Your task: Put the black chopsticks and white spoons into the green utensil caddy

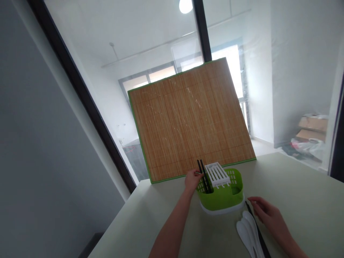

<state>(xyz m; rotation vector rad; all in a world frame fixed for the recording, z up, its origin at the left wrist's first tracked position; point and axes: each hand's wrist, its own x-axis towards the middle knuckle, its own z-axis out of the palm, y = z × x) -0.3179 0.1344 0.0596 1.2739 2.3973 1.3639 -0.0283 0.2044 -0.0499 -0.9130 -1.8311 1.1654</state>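
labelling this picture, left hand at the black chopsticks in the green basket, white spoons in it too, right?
Wrong about the white spoons: the head view shows them lying on the table, outside the green basket. The left hand is at the black chopsticks in it.

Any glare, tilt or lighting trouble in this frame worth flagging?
Head view: scene heavily tilted; round light and right-hand window blown out to white; small bright glints on the bamboo mat; wall at picture left dim; fine detail on both hands soft.

Pale table (150,222) | green basket (221,199) | white spoons (248,229) | slim black utensil (260,234) | upright bamboo mat (190,122)
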